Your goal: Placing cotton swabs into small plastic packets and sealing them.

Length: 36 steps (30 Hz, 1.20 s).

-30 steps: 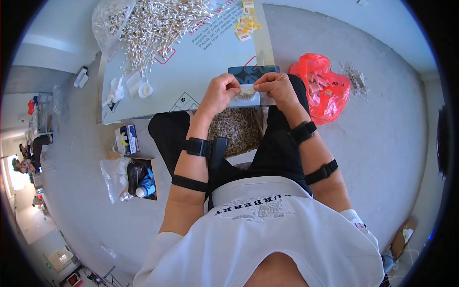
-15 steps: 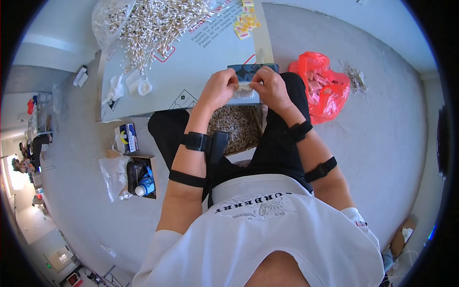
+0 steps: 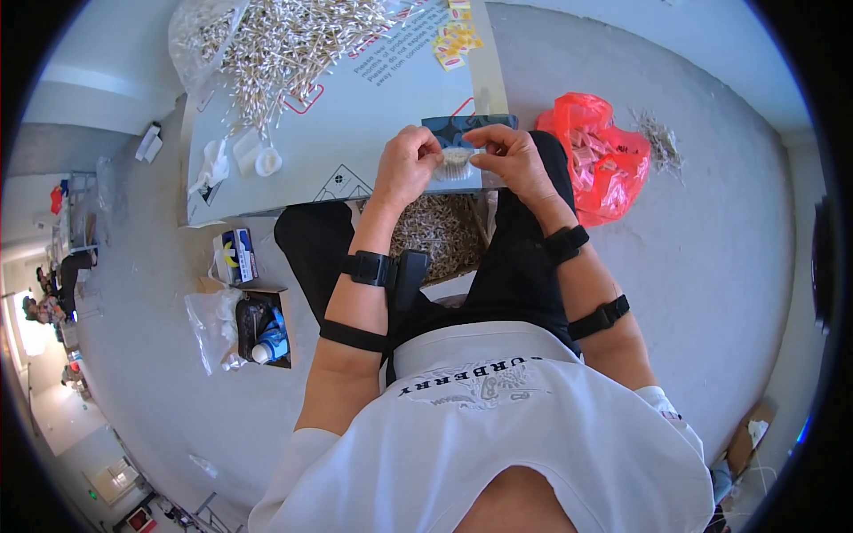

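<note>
A small clear pack of cotton swabs (image 3: pixel 456 165) stands near the front edge of the board-topped table, between my two hands. My left hand (image 3: pixel 409 167) is closed in a pinch at the pack's left side. On the other side, my right hand (image 3: pixel 515 163) has its thumb and forefinger apart, the thumb tip close to the pack's right edge; whether it touches is too small to tell. Just behind lies a dark blue patterned piece (image 3: pixel 444 127), partly hidden by my fingers. A large heap of loose cotton swabs (image 3: pixel 284 53) covers the table's far left.
Yellow-and-white labels (image 3: pixel 458 44) lie at the far right of the tabletop. A white round container (image 3: pixel 268 162) sits at its left. Below, between my legs, is a box of swabs (image 3: pixel 435 233). A red plastic bag (image 3: pixel 595 164) rests on the floor at right.
My right forefinger has lifted off the pack's top and away from the thumb, and that hand has shifted slightly right. The pack's top shows more. My left hand stays pinched beside it.
</note>
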Each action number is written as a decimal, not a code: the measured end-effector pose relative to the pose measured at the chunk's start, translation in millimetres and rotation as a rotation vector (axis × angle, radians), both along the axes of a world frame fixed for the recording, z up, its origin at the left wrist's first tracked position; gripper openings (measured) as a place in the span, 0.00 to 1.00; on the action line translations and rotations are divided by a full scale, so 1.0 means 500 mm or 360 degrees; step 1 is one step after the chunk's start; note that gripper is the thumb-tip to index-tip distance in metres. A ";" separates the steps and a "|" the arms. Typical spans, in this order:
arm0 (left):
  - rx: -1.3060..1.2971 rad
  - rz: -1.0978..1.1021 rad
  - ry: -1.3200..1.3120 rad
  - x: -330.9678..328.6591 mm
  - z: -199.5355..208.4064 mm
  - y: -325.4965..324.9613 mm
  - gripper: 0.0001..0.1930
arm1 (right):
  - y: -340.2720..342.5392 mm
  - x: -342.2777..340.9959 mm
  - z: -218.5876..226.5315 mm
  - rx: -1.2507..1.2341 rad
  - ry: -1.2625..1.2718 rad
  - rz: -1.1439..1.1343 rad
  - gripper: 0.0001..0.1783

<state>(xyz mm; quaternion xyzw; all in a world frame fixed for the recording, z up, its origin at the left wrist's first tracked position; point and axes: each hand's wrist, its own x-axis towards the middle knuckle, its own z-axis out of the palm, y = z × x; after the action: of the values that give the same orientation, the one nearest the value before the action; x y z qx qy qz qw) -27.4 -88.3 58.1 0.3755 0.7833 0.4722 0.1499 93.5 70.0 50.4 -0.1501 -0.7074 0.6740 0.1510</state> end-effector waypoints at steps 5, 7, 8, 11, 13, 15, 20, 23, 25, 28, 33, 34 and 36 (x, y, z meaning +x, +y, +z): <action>0.0003 -0.0022 0.0032 0.019 0.009 0.009 0.06 | -0.014 -0.001 -0.012 0.0397 0.0019 -0.0067 0.09; 0.0009 -0.0023 0.0084 0.025 0.007 0.010 0.05 | -0.024 -0.006 -0.006 0.0858 0.0274 -0.0125 0.05; 0.0050 -0.0026 0.0368 0.027 0.006 0.011 0.05 | -0.025 -0.007 -0.002 0.0858 0.0275 -0.0123 0.05; 0.0089 -0.0018 0.0729 0.033 0.009 0.012 0.04 | -0.026 -0.013 0.018 0.1820 0.0346 -0.0039 0.04; 0.0094 -0.0014 0.0811 0.034 0.009 0.014 0.04 | -0.025 -0.016 0.001 0.0779 0.0225 -0.0141 0.03; 0.0085 0.0042 0.0346 0.031 0.007 0.013 0.04 | -0.010 -0.015 -0.001 0.0281 0.0042 -0.0093 0.02; 0.0189 -0.0013 0.0072 0.016 -0.020 0.008 0.03 | -0.010 -0.009 0.000 -0.0638 -0.0398 -0.0210 0.03; 0.0284 -0.0011 -0.0378 0.017 -0.025 0.007 0.02 | -0.013 -0.006 -0.023 -0.0842 -0.0368 -0.0253 0.04; 0.0260 0.0023 -0.0708 0.022 -0.023 0.001 0.03 | -0.017 -0.005 -0.018 -0.0679 -0.0360 -0.0240 0.03; 0.0326 0.0101 -0.1007 0.023 -0.023 0.003 0.03 | -0.015 -0.010 -0.025 -0.0179 -0.0277 -0.0187 0.02; 0.0468 0.0064 -0.1341 0.014 -0.043 -0.005 0.02 | -0.018 -0.016 -0.030 -0.0041 -0.0123 -0.0067 0.02; 0.0469 0.0062 -0.1340 0.016 -0.047 -0.007 0.02 | -0.027 -0.013 -0.032 -0.0180 -0.0097 -0.0065 0.04; 0.0593 0.0037 -0.1428 0.024 -0.055 -0.017 0.05 | -0.036 -0.012 -0.033 -0.0321 -0.0071 -0.0062 0.06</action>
<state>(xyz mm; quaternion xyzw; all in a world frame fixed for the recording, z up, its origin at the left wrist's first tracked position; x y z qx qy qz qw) -15.5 -96.6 30.6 0.1466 0.5477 0.7213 0.3979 87.7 52.1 33.9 -0.1933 -0.6361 0.7352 0.1322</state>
